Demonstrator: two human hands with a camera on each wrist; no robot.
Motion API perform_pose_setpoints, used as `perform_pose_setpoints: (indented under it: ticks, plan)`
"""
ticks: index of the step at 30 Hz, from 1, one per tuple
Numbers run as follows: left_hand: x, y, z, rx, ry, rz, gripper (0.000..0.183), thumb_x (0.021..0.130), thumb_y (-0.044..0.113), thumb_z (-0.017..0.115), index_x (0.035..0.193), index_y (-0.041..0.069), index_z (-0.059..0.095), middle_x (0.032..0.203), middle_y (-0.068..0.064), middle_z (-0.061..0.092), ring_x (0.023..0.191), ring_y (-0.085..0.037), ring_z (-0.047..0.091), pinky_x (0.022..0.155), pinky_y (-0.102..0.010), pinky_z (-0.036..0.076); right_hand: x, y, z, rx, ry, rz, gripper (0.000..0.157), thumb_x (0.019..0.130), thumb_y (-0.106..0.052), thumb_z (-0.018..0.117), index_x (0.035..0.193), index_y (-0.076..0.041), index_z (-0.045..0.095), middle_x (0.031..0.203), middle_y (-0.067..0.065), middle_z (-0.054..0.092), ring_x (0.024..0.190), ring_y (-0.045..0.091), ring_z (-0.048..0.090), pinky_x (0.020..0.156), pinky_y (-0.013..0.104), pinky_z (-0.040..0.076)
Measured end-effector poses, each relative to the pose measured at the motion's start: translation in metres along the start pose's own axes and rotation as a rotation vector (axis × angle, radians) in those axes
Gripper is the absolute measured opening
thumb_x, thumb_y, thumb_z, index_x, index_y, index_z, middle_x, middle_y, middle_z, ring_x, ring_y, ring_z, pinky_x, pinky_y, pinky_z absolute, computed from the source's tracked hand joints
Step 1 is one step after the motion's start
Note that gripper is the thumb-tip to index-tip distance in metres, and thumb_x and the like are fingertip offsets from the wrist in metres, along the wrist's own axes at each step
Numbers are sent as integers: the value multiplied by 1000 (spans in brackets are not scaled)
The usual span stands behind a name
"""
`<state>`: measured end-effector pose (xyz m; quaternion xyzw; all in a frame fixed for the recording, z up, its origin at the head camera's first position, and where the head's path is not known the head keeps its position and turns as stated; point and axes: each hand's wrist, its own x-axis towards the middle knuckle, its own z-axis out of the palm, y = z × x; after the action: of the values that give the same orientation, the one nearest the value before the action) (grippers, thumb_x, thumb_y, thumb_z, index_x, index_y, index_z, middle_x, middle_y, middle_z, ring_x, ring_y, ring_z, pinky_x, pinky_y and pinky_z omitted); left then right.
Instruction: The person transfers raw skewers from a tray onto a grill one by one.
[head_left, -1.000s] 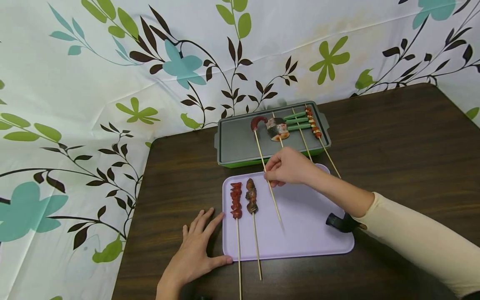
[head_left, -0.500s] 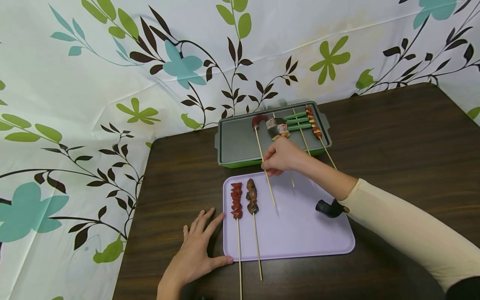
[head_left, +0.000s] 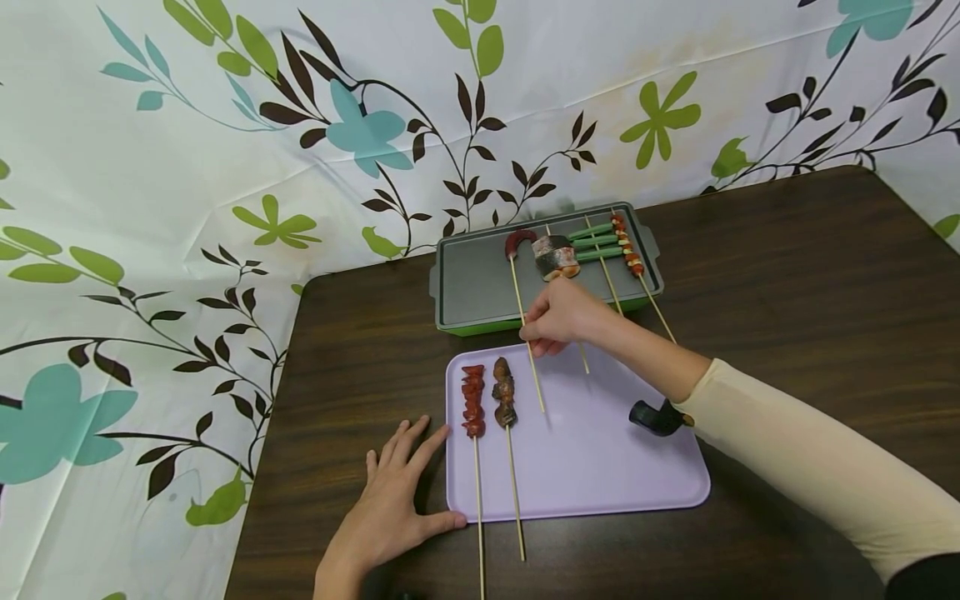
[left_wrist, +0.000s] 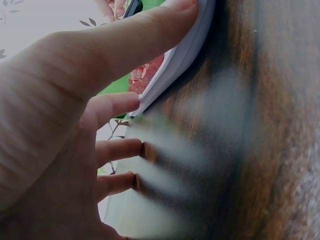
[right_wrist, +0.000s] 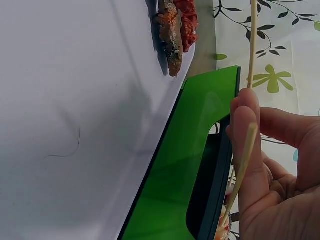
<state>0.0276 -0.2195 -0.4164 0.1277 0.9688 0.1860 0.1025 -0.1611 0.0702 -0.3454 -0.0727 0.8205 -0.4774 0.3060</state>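
My right hand (head_left: pixel 558 317) pinches the stick of a skewer with a curled dark red piece (head_left: pixel 517 240), which is over the grey griddle plate (head_left: pixel 472 283). In the right wrist view, part of a thin stick (right_wrist: pixel 253 45) rises from the fingertips. Beside the curled piece lies a skewer with a thick fish-like slice (head_left: pixel 556 257), its stick partly hidden by my hand. My left hand (head_left: pixel 397 496) lies with fingers spread at the left edge of the lilac tray (head_left: pixel 600 467), thumb at its front corner. A red meat skewer (head_left: pixel 473 400) and a brown one (head_left: pixel 504 392) lie on the tray.
A green vegetable skewer (head_left: pixel 596 242) and a thin red-and-white one (head_left: pixel 628 246) lie at the plate's right, sticks jutting forward. The plate sits on a green base (head_left: pixel 480 329) behind the tray. A patterned cloth (head_left: pixel 225 167) hangs behind the dark wooden table (head_left: pixel 360 350).
My right hand has moved slightly up and left toward the griddle with the skewer. The curled piece has shifted slightly to the right. My left hand has stayed put.
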Motion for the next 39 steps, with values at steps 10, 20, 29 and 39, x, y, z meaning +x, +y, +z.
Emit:
perform_pose_setpoints:
  ticks: [10,20,29,39]
  plan:
    - [0,1,-1,4,-5,-9,105,61,74,72,149,44,24,157,0,21,145,-32,13,97,-79,13,-2,3,-1,-16,-5,-1,24,89,-14,67,104,4,68,73,10,71,62,17,70,64,36,58]
    - [1,1,-1,3,-9,-14,105,61,74,72,149,44,25,157,0,22,145,-33,13,96,-79,13,-12,4,-2,-39,-12,-23,20,88,-14,68,99,3,70,72,9,71,62,17,70,63,36,58]
    - [1,2,-1,-1,-8,-11,104,60,73,72,149,44,26,157,0,22,145,-33,13,97,-79,12,-38,8,-3,-33,3,-74,22,87,-18,69,100,1,70,71,8,71,66,22,70,60,34,57]
    - [1,0,0,-1,-4,0,105,60,71,74,149,43,26,157,0,22,145,-33,14,97,-79,13,-81,23,9,-72,-23,-203,16,84,-16,72,93,-3,71,66,2,69,58,17,66,56,31,55]
